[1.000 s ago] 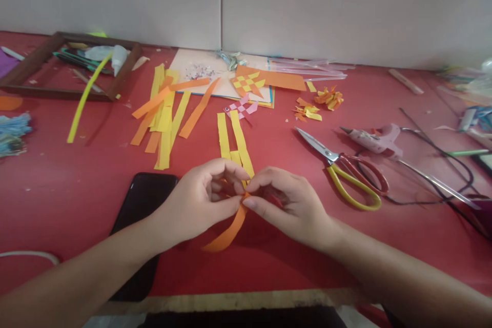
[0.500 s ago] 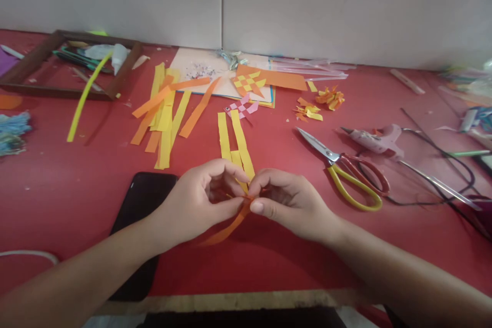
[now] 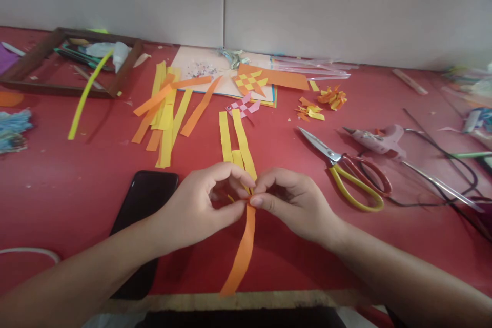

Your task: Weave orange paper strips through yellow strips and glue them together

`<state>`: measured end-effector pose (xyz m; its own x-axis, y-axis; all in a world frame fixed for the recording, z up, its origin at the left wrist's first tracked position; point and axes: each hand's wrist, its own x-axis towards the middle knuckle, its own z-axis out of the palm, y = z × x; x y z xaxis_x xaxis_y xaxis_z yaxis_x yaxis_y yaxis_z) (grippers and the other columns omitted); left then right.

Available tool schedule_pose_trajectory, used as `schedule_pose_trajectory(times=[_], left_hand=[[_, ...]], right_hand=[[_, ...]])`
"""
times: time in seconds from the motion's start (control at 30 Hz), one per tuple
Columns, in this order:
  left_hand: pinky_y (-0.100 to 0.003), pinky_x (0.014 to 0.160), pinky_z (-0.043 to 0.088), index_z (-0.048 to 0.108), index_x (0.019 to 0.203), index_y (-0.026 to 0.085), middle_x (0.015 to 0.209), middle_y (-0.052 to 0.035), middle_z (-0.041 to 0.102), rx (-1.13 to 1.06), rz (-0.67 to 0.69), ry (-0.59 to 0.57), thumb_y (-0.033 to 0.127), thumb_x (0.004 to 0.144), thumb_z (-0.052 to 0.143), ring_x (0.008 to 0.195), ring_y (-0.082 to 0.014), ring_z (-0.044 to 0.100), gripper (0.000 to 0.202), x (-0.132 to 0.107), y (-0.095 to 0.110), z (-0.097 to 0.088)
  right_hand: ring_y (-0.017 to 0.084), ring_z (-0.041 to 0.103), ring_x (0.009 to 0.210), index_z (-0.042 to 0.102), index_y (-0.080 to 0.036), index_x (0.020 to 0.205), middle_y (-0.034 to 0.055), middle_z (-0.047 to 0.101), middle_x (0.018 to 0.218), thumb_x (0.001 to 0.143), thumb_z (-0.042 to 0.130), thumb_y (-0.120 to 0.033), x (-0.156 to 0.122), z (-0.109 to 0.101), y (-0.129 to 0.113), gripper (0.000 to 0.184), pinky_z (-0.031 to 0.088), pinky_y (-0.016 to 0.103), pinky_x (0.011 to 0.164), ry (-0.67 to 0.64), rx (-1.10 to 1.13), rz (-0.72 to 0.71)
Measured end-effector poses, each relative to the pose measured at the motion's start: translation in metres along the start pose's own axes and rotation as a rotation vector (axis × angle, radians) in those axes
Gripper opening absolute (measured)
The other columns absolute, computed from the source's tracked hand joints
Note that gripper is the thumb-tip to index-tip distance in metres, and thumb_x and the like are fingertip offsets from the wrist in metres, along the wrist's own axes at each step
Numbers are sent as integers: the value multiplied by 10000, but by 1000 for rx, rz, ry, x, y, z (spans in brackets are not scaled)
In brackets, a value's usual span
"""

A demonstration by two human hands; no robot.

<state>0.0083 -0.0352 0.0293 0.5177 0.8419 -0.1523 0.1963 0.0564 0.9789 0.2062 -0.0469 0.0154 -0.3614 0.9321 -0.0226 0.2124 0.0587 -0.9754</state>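
Note:
My left hand (image 3: 215, 202) and my right hand (image 3: 290, 202) meet above the front of the red table, fingertips pinched together on paper strips. An orange paper strip (image 3: 246, 246) hangs from the pinch toward the table's front edge. Yellow paper strips (image 3: 242, 138) stretch away from my fingers on the far side. Where the strips cross is mostly hidden by my fingertips. Just beyond the yellow strips lies a pink and white woven paper fish (image 3: 243, 106). Behind it is an orange and yellow woven paper fish (image 3: 249, 82).
Scissors (image 3: 338, 161) and a pink glue gun (image 3: 378, 139) with its cord lie to the right. A black phone (image 3: 148, 200) rests under my left forearm. Loose paper strips (image 3: 165, 123) are piled left of centre, near a wooden frame (image 3: 61, 92).
The orange strip's loose end has swung from pointing left to hanging down toward the table's front edge, showing more of its length. Both hands stay pinched in nearly the same place.

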Motion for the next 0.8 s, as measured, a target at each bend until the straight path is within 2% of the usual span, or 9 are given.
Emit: schedule_pose_trajectory(times=[0.1,0.17,0.23,0.4,0.53,0.6,0.7,0.8], left_hand=[[-179,668,527,588,956,209,841,26,632,-49,-53,14,131,787,634,740,-91,638,191,1,-1,0],[-190,684,527,580,979,206,902,11,629,-96,-65,5,133,786,634,769,-97,642,213,1,-1,0],[-200,710,529,576,997,203,953,-4,629,-149,-62,-26,143,798,627,809,-107,645,214,1,-1,1],[-220,710,541,584,1044,203,930,-29,669,-278,-99,-67,179,859,553,844,-131,659,189,2,0,0],[-235,759,540,585,1062,206,951,-28,665,-264,-48,-56,207,856,610,869,-133,653,207,2,-2,0],[-231,761,533,593,1032,206,960,-25,649,-219,-18,-24,256,842,659,877,-132,642,207,2,-4,0],[-210,680,512,614,946,205,877,-3,607,-78,-4,69,308,818,699,780,-113,608,185,3,-4,-1],[-216,640,496,609,827,185,837,-1,569,21,19,138,350,796,723,747,-117,585,203,4,-4,-2]], right_hand=[[96,560,634,605,-193,835,5,608,769,823,702,-286,-1,2,1,134,477,228,558,111,-147,-198],[103,578,672,592,-199,832,4,603,779,820,703,-234,0,2,1,117,497,233,590,170,-232,-320],[105,585,683,598,-199,807,2,612,753,831,686,-195,1,1,0,91,499,230,602,202,-302,-382],[112,626,721,661,-191,870,26,667,795,849,662,-160,3,-2,-1,38,522,231,649,209,-328,-435],[130,654,766,689,-197,938,50,690,854,871,610,-136,2,-3,-3,121,546,257,685,183,-299,-453],[143,662,800,689,-198,1006,68,695,910,877,590,-143,1,-3,-3,173,555,272,701,131,-266,-453],[170,659,858,666,-191,1091,100,678,997,865,589,-187,-1,-4,-4,239,569,310,735,20,-193,-460],[177,629,824,662,-176,1030,101,645,947,842,588,-202,-1,-5,-4,204,570,342,740,-16,-155,-435]])
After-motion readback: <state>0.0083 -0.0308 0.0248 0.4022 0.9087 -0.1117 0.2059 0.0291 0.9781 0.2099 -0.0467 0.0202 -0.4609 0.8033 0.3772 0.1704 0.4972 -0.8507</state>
